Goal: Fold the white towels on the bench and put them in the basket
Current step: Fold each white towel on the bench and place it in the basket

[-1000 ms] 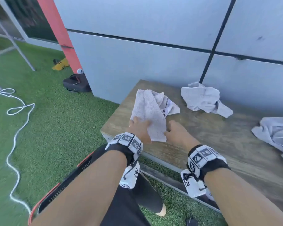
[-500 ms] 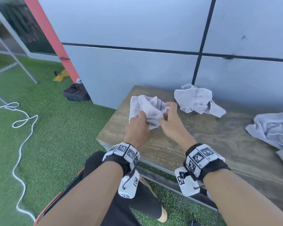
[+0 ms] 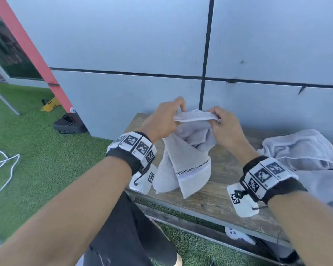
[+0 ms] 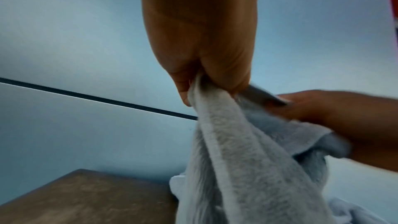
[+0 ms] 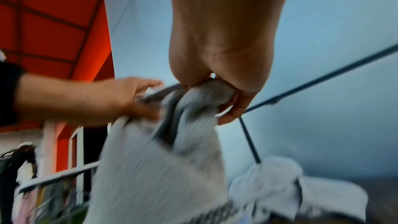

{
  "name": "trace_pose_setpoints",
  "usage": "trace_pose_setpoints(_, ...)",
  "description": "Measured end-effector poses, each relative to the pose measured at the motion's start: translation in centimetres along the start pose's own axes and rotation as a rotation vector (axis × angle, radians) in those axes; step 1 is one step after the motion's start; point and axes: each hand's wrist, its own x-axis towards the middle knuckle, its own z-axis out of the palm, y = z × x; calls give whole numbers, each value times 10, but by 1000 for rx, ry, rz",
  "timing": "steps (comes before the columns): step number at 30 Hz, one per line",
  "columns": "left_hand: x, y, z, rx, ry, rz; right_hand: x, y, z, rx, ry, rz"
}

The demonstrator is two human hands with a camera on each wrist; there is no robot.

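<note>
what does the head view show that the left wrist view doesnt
Only the head view shows the green turf, the white rope, the black bag, both wristbands and the towel's checked border.

Only the left wrist view shows the underside of the left hand pinching the towel's edge.

Both show the held towel, the right hand, the wooden bench, the grey wall and another towel lying on the bench.

The head view looks forward and down from above, over both forearms, onto the wooden surface [image 3: 217, 196] against the grey panelled wall [image 3: 135, 39]. The left wrist view sits close under the left hand [image 4: 206, 60], facing along it up at the wall. The right wrist view looks likewise along the right hand [image 5: 221, 60]. All three share the lifted towel [image 3: 183, 169] and both hands.
</note>
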Motion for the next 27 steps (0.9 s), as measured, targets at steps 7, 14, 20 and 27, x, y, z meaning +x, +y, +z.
trace_pose_setpoints(7, 9, -33, -8, 203, 76, -219, 35, -9, -69, -59, 237, -9)
trace_pose_setpoints(14, 18, -26, -25, 6, 141, -338, 33, 13, -109, -113, 341, 87)
trace_pose_setpoints(20, 32, -26, -43, 195, -61, -313, 21, 36, -122, -147, 406, 265)
trace_pose_setpoints(27, 25, -24, -36, 199, -108, -400, 8, 37, -124, -270, 340, 448)
